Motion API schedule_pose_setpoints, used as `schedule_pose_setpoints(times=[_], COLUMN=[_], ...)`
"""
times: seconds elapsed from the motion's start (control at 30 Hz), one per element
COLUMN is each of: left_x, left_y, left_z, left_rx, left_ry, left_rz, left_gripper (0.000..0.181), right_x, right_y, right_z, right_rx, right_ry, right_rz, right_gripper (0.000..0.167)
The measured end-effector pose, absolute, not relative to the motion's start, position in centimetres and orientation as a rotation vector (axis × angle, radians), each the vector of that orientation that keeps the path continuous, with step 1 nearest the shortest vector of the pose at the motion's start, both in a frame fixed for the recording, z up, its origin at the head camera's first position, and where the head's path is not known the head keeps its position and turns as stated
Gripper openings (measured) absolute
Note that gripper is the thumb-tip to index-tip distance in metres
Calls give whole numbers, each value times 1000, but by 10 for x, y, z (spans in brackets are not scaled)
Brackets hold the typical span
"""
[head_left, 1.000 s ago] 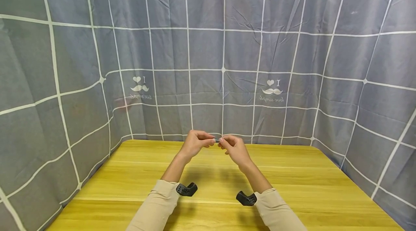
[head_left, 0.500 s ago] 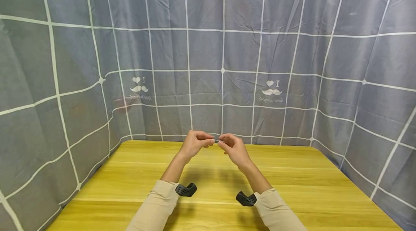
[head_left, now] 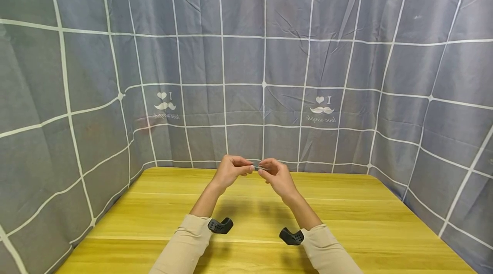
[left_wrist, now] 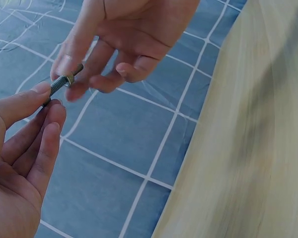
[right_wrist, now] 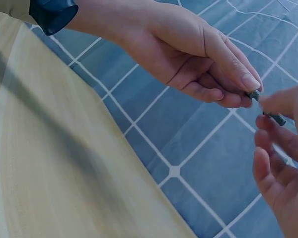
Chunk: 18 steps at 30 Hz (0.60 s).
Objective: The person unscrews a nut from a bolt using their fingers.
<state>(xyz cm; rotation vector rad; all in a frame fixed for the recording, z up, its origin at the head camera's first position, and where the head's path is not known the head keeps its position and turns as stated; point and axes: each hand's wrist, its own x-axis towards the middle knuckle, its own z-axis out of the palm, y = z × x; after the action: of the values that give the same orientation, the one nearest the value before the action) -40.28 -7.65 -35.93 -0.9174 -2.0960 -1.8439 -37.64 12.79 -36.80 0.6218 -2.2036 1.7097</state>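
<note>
In the left wrist view, a small dark metal bolt (left_wrist: 57, 87) with a threaded shank points up toward the right hand. My left hand (head_left: 227, 173) pinches its head end between thumb and fingertips. A brassy nut (left_wrist: 70, 79) sits partway along the thread, the shank's tip sticking out beyond it. Around the nut are the thumb and index finger of my right hand (head_left: 279, 180), one on each side; its other fingers curl loosely below. From the right wrist, the threaded end (right_wrist: 278, 118) shows past the right fingertips. Both hands hover above the table's far edge.
A yellow wood-grain table (head_left: 246, 244) extends below the forearms. Grey curtains (head_left: 246, 60) with white grid lines surround it on the back and both sides. Black wrist cameras (head_left: 221, 225) sit at the beige sleeves.
The right thumb and index finger have parted slightly, so more of the bolt shows between them. The left hand keeps its pinch and stays almost in place.
</note>
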Motion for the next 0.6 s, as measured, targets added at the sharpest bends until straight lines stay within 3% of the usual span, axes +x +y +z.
schedule_pose_setpoints(times=[0.13,0.33,0.6], left_x=[-403,-402,-402], left_y=[-76,-75,-76], left_z=[-359,-358,-358], left_rx=[-924,-913,-890], left_ry=[-2093,-2095,-2104], left_rz=[-1847,-1847,-1847], left_gripper=[20,17,16], right_x=[-376,-378,-378], right_y=[128,128,128], right_z=[-369,-369,-371], right_rx=[596,600,553], right_ry=[-2211,-2179,-2184], right_rz=[1700,1700,1749], right_gripper=[30,20,23])
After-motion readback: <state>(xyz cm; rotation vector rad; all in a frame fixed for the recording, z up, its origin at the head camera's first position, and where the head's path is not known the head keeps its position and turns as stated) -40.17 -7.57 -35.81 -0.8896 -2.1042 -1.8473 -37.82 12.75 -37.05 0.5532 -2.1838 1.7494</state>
